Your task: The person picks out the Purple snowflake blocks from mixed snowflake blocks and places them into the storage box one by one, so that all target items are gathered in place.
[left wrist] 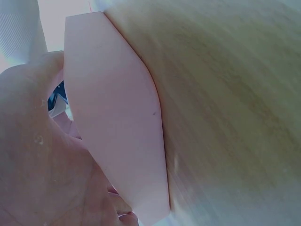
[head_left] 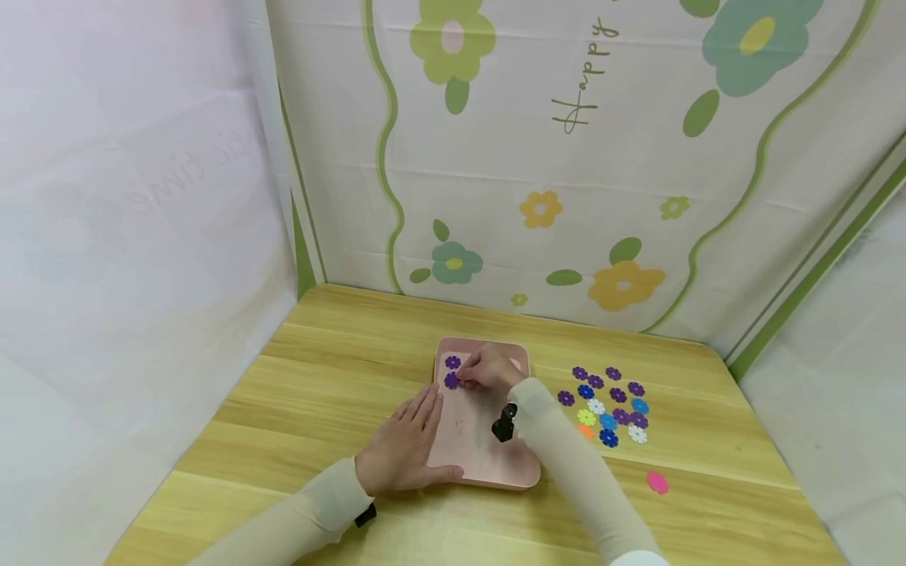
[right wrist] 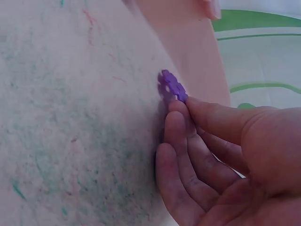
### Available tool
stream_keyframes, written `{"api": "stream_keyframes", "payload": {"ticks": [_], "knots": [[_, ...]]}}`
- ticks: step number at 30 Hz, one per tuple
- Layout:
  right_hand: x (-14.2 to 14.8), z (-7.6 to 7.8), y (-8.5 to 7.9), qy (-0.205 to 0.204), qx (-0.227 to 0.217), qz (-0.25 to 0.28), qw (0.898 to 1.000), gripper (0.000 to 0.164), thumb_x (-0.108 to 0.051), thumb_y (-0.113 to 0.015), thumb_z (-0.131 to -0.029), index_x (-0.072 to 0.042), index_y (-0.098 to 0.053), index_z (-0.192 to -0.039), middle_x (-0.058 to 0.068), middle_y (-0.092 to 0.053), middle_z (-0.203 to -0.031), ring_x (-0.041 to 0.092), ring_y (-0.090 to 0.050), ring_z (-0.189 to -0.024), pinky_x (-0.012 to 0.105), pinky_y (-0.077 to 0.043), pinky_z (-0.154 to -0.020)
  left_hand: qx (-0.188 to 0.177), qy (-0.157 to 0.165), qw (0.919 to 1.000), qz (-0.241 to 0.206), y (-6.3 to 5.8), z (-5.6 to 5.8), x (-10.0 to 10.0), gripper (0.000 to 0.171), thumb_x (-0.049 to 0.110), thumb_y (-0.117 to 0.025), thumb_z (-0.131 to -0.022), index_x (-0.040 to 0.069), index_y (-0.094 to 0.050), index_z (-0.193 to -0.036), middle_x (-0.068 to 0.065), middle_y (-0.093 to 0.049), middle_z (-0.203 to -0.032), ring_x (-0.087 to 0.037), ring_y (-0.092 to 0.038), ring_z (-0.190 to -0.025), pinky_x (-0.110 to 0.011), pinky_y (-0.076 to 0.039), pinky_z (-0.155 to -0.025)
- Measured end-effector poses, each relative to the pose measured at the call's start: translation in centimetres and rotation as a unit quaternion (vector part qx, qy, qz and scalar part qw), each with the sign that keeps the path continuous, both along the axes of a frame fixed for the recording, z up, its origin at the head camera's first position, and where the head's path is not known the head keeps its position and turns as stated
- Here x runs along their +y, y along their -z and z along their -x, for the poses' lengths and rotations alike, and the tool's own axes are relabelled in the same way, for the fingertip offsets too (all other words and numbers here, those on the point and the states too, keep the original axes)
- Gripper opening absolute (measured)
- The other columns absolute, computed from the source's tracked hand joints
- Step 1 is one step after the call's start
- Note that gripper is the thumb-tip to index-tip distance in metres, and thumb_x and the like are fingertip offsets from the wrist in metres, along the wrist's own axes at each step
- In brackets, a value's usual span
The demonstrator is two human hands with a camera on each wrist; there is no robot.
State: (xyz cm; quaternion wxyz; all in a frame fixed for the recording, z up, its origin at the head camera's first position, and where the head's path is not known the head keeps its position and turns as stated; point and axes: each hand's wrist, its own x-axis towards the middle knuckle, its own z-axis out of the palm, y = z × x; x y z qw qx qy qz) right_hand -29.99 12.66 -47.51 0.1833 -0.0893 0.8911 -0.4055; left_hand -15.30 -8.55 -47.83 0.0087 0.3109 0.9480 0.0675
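Note:
A shallow pink tray (head_left: 463,440) lies on the wooden table. Over its far left part, my right hand (head_left: 490,367) pinches a purple flower-shaped disc (right wrist: 174,85) between thumb and forefinger, held tilted close to the tray floor in the right wrist view. Just beyond it, another purple flower-shaped disc (head_left: 453,362) lies inside the tray. My left hand (head_left: 403,446) rests at the tray's near left corner, fingers straight along the left rim and thumb across the front rim. The tray's outer wall (left wrist: 115,94) fills the middle of the left wrist view.
Right of the tray, several loose discs are scattered: purple (head_left: 618,395), blue (head_left: 609,437), white (head_left: 638,434), yellow-green (head_left: 586,417) and orange (head_left: 585,431). A pink oval piece (head_left: 657,482) lies nearer the front. A flower-printed cloth (head_left: 481,157) hangs behind the table.

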Motion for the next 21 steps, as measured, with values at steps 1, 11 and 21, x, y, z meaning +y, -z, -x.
{"api": "stream_keyframes", "payload": {"ticks": [1,11,21], "knots": [[-0.1,0.0,0.0,0.003,0.002,-0.001,1.000,0.014,-0.012,-0.073,-0.100,-0.004,-0.085,-0.097,0.008,-0.081,-0.085,0.016,-0.072,-0.071,0.027,-0.063,-0.067,0.001,0.001,1.0000,0.000,0.0,0.0,0.0,0.114,0.081,-0.048,-0.095,-0.009,-0.029,-0.162,-0.029,-0.025,-0.172,-0.041,-0.028,-0.161,-0.051,-0.036,-0.128],[0.4,-0.7,-1.5,-0.012,0.021,-0.043,0.999,0.013,-0.019,-0.077,-0.098,-0.008,-0.084,-0.101,0.005,-0.081,-0.093,0.018,-0.072,-0.083,0.031,-0.063,-0.077,-0.004,0.002,1.0000,-0.003,-0.3,-0.1,0.1,0.112,0.079,-0.050,-0.096,-0.010,-0.029,-0.162,-0.029,-0.025,-0.172,-0.042,-0.029,-0.161,-0.052,-0.035,-0.128],[4.6,-1.6,-5.1,-0.098,0.109,-0.093,0.985,0.027,-0.014,-0.082,-0.093,0.000,-0.077,-0.116,0.013,-0.079,-0.111,0.021,-0.074,-0.099,0.039,-0.064,-0.090,-0.015,-0.003,0.9999,-0.003,-0.3,-0.2,0.2,0.113,0.079,-0.051,-0.095,-0.009,-0.029,-0.162,-0.029,-0.024,-0.173,-0.042,-0.028,-0.161,-0.053,-0.034,-0.129]]}}
